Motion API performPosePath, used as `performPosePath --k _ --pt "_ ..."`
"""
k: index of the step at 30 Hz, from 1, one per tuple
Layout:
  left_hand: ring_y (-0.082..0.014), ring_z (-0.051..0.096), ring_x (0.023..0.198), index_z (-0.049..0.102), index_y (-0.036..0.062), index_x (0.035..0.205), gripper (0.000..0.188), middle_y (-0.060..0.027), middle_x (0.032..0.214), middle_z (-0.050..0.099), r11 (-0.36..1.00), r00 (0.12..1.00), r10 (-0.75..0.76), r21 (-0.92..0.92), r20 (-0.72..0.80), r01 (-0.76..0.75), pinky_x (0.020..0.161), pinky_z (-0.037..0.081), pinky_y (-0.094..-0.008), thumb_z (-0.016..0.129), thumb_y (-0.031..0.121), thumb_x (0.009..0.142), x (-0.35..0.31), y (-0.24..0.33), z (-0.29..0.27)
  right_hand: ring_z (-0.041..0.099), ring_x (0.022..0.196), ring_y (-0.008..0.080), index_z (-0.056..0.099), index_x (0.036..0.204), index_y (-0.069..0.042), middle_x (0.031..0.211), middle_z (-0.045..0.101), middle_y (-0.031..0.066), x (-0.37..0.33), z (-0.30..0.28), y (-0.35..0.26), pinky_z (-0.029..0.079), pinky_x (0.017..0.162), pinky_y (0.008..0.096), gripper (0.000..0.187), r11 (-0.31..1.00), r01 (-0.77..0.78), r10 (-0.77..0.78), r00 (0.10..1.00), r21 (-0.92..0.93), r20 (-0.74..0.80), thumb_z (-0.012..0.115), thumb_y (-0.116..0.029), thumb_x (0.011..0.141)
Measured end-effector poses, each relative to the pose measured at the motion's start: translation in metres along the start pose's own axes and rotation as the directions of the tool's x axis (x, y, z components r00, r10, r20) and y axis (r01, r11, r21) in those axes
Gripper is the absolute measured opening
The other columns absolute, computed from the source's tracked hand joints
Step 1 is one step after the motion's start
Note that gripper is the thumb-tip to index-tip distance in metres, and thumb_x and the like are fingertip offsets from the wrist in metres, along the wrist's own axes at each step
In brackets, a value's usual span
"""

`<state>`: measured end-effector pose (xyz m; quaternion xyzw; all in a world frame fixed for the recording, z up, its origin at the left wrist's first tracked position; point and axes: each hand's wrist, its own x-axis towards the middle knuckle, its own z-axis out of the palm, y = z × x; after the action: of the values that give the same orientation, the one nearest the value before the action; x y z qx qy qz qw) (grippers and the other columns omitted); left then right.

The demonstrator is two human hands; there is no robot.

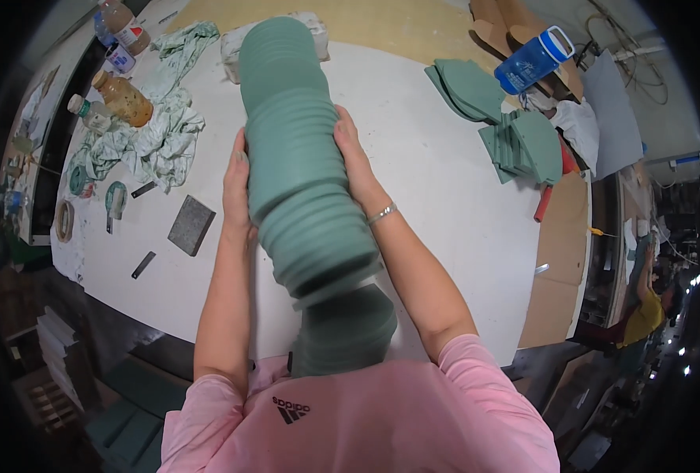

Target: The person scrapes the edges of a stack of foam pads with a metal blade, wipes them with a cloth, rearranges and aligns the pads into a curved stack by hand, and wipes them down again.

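A long row of flat green pieces (pixel 298 158) with rounded edges lies across the white table, running from the far side toward my chest. My left hand (pixel 237 185) presses flat along its left side, fingers pointing away from me. On the opposite side my right hand (pixel 352 154) presses in the same way, so the row is squeezed between both palms; some fingers are hidden behind it. The row's far end rests at a pale wrapped block (pixel 232 54). Close to my body, below the near end, stands another stack of green pieces (pixel 346 335), darker in shadow.
On the left lie a crumpled cloth (pixel 172 130), several bottles (pixel 125 98), a grey rectangular block (pixel 192 225) and small dark blades (pixel 143 265). To the right are loose green pieces (pixel 527 146), a blue bottle (pixel 530 63) and a cardboard strip (pixel 556 276) along the table edge.
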<state>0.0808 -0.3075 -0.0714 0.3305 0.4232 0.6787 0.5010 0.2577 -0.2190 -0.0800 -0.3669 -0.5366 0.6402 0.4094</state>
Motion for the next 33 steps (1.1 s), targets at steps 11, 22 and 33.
performPosePath --k 11,22,33 --pt "-0.0229 0.029 0.146 0.019 -0.0013 0.155 0.074 -0.0138 0.161 0.024 0.983 0.960 -0.111 0.111 -0.259 0.144 0.118 0.021 -0.0345 0.041 0.047 0.103 0.005 0.017 -0.007 0.008 0.152 0.0257 0.017 0.157 -0.006 0.164 0.011 0.0139 -0.023 -0.017 -0.026 0.008 0.122 0.0389 0.078 0.996 -0.077 0.078 0.996 -0.039 0.043 0.034 -0.057 0.101" --pt "-0.0306 0.015 0.151 0.009 -0.0003 0.156 0.120 -0.0210 0.162 0.017 0.710 0.759 -0.589 0.628 0.278 0.320 0.122 0.014 -0.0370 0.071 -0.008 0.054 -0.247 0.058 -0.026 0.006 0.153 0.0280 0.008 0.158 -0.004 0.165 0.008 0.0135 -0.284 -0.046 -0.028 0.006 0.122 0.0403 0.128 0.962 -0.244 0.266 0.937 -0.123 0.228 0.082 -0.032 0.057" --pt "-0.0357 0.018 0.150 0.008 -0.0020 0.156 0.118 -0.0244 0.161 0.017 0.602 0.938 -0.311 0.796 0.156 0.067 0.120 0.019 -0.0394 0.078 0.005 0.060 -0.264 0.019 -0.010 0.006 0.152 0.0334 0.006 0.158 -0.004 0.164 0.005 0.0194 -0.286 -0.010 0.007 0.010 0.123 0.0412 0.112 0.967 -0.023 0.036 0.998 -0.255 0.045 0.075 -0.025 0.072"
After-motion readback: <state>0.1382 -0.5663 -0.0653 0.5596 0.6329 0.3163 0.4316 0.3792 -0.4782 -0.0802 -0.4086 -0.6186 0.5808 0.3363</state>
